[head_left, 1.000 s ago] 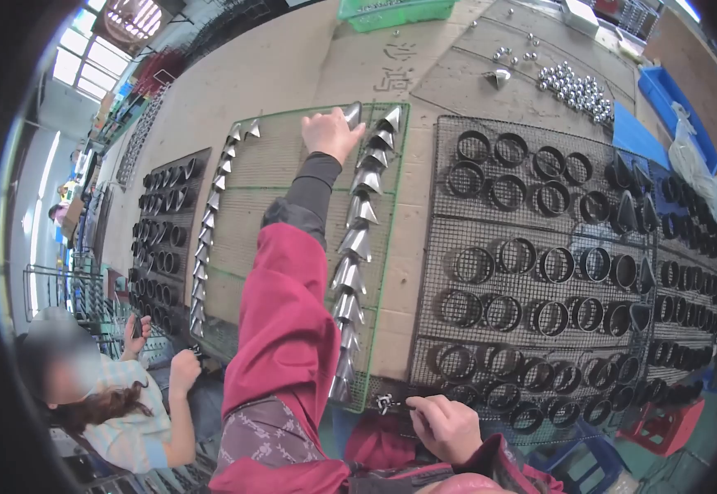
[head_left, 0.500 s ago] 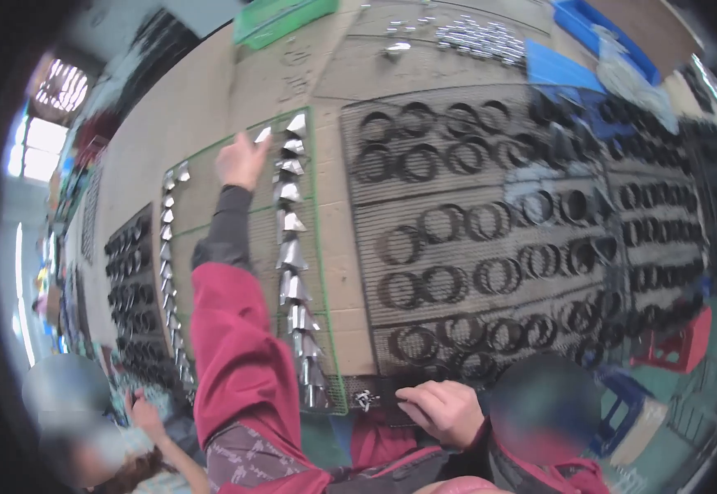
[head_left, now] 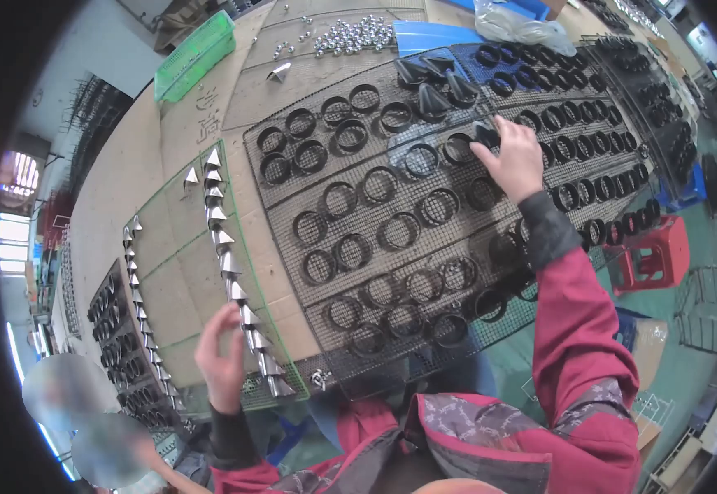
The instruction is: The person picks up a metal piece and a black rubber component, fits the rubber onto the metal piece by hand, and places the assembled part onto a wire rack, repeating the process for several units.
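Observation:
My right hand [head_left: 516, 160] reaches over the dark wire mesh rack [head_left: 280, 193], with thumb and forefinger around a small black cone [head_left: 485, 134]. More black cones [head_left: 432, 100] lie beyond it, and black rings [head_left: 339, 198] stand in rows on the mesh. My left hand [head_left: 222, 360] is low over the green wire rack [head_left: 299, 380], fingers curved and apart, with nothing visible between them. Just right of it runs a column of overlapping silver cones [head_left: 228, 263]. A single silver cone [head_left: 190, 176] stands near the rack's far end.
A green basket [head_left: 196, 58] sits at the far left. Shiny balls [head_left: 350, 37] and another silver cone [head_left: 279, 72] lie at the back, beside a blue sheet [head_left: 432, 36] and a clear plastic bag [head_left: 523, 31]. A red stool [head_left: 655, 255] stands right. A co-worker is at lower left.
The view has swung right. My left hand has left the silver cone at the green rack's far end and drawn back toward me. My right hand has reached from the near edge to the black cone.

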The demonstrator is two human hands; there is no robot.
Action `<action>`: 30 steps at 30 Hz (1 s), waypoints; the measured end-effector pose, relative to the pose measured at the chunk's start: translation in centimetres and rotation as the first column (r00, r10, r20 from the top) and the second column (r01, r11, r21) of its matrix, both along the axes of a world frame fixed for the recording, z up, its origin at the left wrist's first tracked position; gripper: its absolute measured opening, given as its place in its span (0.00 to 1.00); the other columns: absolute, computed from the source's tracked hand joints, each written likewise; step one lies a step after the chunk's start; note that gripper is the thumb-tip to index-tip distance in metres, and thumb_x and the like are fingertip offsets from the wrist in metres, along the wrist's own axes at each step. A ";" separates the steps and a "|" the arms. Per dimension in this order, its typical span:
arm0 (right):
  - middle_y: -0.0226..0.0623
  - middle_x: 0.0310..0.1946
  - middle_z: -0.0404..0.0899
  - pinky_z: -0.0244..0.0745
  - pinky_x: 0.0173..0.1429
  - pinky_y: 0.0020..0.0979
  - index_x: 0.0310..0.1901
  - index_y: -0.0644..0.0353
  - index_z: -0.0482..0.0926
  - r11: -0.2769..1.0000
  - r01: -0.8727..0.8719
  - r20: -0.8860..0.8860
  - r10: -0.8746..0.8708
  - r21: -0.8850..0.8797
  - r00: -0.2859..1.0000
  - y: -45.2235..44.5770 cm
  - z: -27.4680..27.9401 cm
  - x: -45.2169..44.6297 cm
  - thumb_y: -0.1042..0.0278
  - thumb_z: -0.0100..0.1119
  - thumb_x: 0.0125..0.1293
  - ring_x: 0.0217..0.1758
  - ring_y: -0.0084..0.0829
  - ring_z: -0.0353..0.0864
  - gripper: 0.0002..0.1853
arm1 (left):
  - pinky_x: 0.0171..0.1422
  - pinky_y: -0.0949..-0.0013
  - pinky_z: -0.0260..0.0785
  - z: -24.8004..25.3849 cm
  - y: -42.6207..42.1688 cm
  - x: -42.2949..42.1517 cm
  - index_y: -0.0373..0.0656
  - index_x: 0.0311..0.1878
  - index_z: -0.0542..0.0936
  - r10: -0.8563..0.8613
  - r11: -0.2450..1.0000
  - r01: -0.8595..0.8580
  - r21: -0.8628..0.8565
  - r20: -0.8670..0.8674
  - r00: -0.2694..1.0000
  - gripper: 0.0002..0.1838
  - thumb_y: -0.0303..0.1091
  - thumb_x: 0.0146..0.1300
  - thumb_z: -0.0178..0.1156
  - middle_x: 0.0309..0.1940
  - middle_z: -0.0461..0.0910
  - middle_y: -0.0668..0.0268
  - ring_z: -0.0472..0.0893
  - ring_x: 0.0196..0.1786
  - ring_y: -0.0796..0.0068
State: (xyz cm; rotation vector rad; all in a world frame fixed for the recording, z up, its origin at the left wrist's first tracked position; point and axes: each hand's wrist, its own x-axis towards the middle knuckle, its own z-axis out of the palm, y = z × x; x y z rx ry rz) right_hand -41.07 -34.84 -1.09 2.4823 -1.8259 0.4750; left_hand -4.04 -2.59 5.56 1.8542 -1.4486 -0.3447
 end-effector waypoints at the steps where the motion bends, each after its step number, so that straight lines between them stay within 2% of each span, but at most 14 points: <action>1: 0.45 0.57 0.73 0.63 0.65 0.44 0.61 0.62 0.68 0.999 0.037 -0.058 -0.035 0.032 0.998 -1.8 -0.1 0.0 0.36 0.49 0.64 0.62 0.44 0.67 0.36 | 0.54 0.64 0.73 0.1 1.8 -1.8 0.37 0.53 0.77 0.003 1.000 -0.003 -0.006 -0.024 1.000 0.17 0.38 0.67 0.56 0.50 0.80 0.57 0.80 0.47 0.66; 2: 0.42 0.62 0.70 0.61 0.65 0.48 0.64 0.57 0.66 0.968 0.159 -0.191 -0.121 0.195 0.974 -2.6 0.1 0.2 0.29 0.42 0.63 0.67 0.44 0.62 0.40 | 0.53 0.64 0.74 0.1 3.5 -3.5 0.35 0.54 0.76 0.070 0.997 -0.071 -0.002 -0.140 0.988 0.17 0.36 0.67 0.56 0.48 0.80 0.56 0.81 0.45 0.65; 5: 0.38 0.56 0.75 0.61 0.61 0.45 0.59 0.52 0.72 0.939 0.205 -0.274 -0.128 0.276 0.953 -3.4 0.2 0.5 0.34 0.39 0.67 0.62 0.41 0.66 0.33 | 0.54 0.65 0.73 0.4 7.1 -7.3 0.37 0.56 0.74 0.232 0.973 -0.224 0.060 -0.262 0.937 0.15 0.26 0.66 0.54 0.47 0.80 0.56 0.81 0.44 0.66; 10: 0.33 0.44 0.81 0.63 0.54 0.41 0.47 0.51 0.78 0.984 0.126 -0.273 -0.087 0.129 0.958 -3.5 -0.3 0.2 0.46 0.44 0.67 0.53 0.37 0.72 0.21 | 0.53 0.66 0.74 1.0 9.3 -11.0 0.36 0.55 0.75 0.310 0.950 -0.300 0.080 -0.305 0.901 0.14 0.27 0.67 0.55 0.46 0.80 0.56 0.81 0.44 0.67; 12: 0.29 0.36 0.84 0.62 0.50 0.38 0.38 0.51 0.81 0.998 0.052 -0.347 -0.037 0.034 0.937 -3.9 -0.7 -0.1 0.55 0.45 0.67 0.47 0.34 0.76 0.15 | 0.53 0.67 0.74 1.1 9.3 -12.1 0.36 0.54 0.75 0.283 0.959 -0.277 0.069 -0.354 0.892 0.14 0.28 0.67 0.55 0.46 0.80 0.56 0.81 0.44 0.68; 14: 0.28 0.31 0.85 0.62 0.49 0.37 0.33 0.51 0.82 1.000 -0.024 -0.392 0.016 -0.014 0.920 -4.6 -1.3 -0.6 0.56 0.47 0.69 0.47 0.32 0.77 0.15 | 0.53 0.67 0.74 1.1 9.3 -13.1 0.37 0.54 0.75 0.222 0.974 -0.220 0.051 -0.390 0.894 0.14 0.28 0.66 0.57 0.46 0.81 0.56 0.81 0.44 0.67; 17: 0.32 0.36 0.84 0.61 0.56 0.44 0.34 0.53 0.80 0.994 -0.003 -0.202 0.025 0.108 0.979 -4.2 -0.2 -0.7 0.58 0.46 0.71 0.51 0.38 0.75 0.14 | 0.51 0.67 0.74 0.9 9.2 -14.4 0.37 0.54 0.76 0.167 0.985 -0.169 0.023 -0.347 0.923 0.15 0.28 0.65 0.58 0.46 0.81 0.57 0.82 0.42 0.68; 18: 0.32 0.38 0.84 0.60 0.57 0.45 0.38 0.53 0.80 0.992 0.008 -0.190 0.017 0.129 0.982 -4.0 0.7 -0.6 0.56 0.45 0.71 0.52 0.38 0.74 0.15 | 0.51 0.67 0.74 1.0 9.2 -14.7 0.37 0.54 0.76 0.160 0.986 -0.164 0.017 -0.345 0.925 0.15 0.28 0.65 0.58 0.46 0.81 0.57 0.81 0.42 0.69; 20: 0.34 0.49 0.81 0.59 0.62 0.47 0.50 0.52 0.78 0.966 0.058 -0.163 -0.016 0.251 0.987 -3.1 2.0 -0.2 0.47 0.38 0.73 0.58 0.38 0.73 0.22 | 0.53 0.68 0.73 1.1 9.3 -15.2 0.37 0.52 0.77 0.137 0.990 -0.133 0.035 -0.347 0.928 0.14 0.28 0.64 0.59 0.47 0.81 0.58 0.81 0.43 0.70; 21: 0.33 0.52 0.79 0.59 0.63 0.48 0.54 0.52 0.75 0.966 0.045 -0.168 -0.002 0.255 0.986 -2.8 1.9 -0.1 0.44 0.39 0.72 0.59 0.38 0.71 0.23 | 0.53 0.68 0.73 1.0 9.6 -15.2 0.37 0.52 0.77 0.137 0.991 -0.131 0.039 -0.339 0.931 0.14 0.28 0.64 0.59 0.47 0.81 0.58 0.81 0.43 0.70; 23: 0.33 0.63 0.70 0.57 0.66 0.51 0.67 0.52 0.64 0.961 0.011 -0.207 0.048 0.276 0.977 -2.5 1.5 0.0 0.35 0.40 0.68 0.66 0.38 0.65 0.35 | 0.53 0.69 0.72 0.6 9.9 -15.2 0.39 0.53 0.78 0.126 0.992 -0.113 0.061 -0.322 0.938 0.14 0.28 0.64 0.59 0.47 0.81 0.60 0.82 0.44 0.70; 26: 0.34 0.55 0.76 0.61 0.62 0.48 0.55 0.53 0.74 0.961 -0.041 -0.247 0.111 0.274 0.963 -2.0 1.5 0.4 0.42 0.48 0.67 0.60 0.37 0.70 0.25 | 0.53 0.68 0.73 0.5 10.1 -14.8 0.40 0.51 0.79 0.135 0.988 -0.109 0.109 -0.281 0.950 0.13 0.30 0.65 0.58 0.47 0.82 0.61 0.82 0.44 0.70; 29: 0.35 0.51 0.79 0.63 0.59 0.45 0.51 0.54 0.76 0.975 -0.041 -0.242 0.095 0.219 0.966 -2.6 0.6 0.6 0.50 0.51 0.68 0.57 0.38 0.73 0.19 | 0.54 0.68 0.73 0.2 9.9 -14.4 0.40 0.50 0.80 0.160 0.982 -0.124 0.145 -0.277 0.947 0.12 0.30 0.65 0.57 0.46 0.82 0.61 0.81 0.44 0.70; 30: 0.35 0.51 0.78 0.63 0.60 0.46 0.52 0.54 0.76 0.972 -0.043 -0.238 0.099 0.231 0.966 -2.8 0.8 0.6 0.50 0.51 0.67 0.57 0.38 0.72 0.19 | 0.54 0.68 0.73 0.1 9.7 -14.2 0.40 0.50 0.80 0.165 0.981 -0.127 0.148 -0.278 0.946 0.12 0.30 0.65 0.57 0.46 0.82 0.61 0.81 0.44 0.70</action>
